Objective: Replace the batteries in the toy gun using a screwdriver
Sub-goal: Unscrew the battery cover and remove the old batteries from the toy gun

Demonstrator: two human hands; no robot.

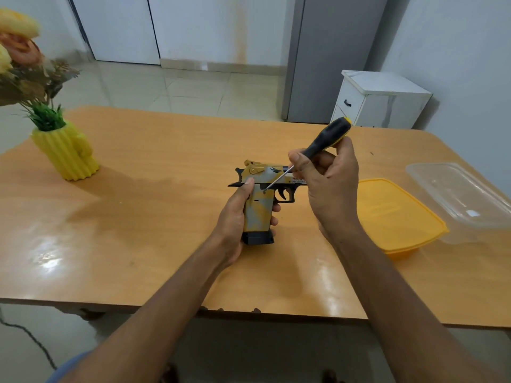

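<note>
At frame centre, just above the table, the toy gun is gripped by its handle in the left hand, probably to steady it. The right hand curls round the screwdriver, tip apparently on a screw near the trigger. A yellow lid and clear container wait at right, perhaps for loose parts.

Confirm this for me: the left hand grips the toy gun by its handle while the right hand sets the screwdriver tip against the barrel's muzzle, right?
Not quite. The head view shows the screwdriver tip at the top of the toy gun's handle, just behind the trigger, not at the muzzle. The left hand does grip the handle; the right hand holds the screwdriver.
</note>
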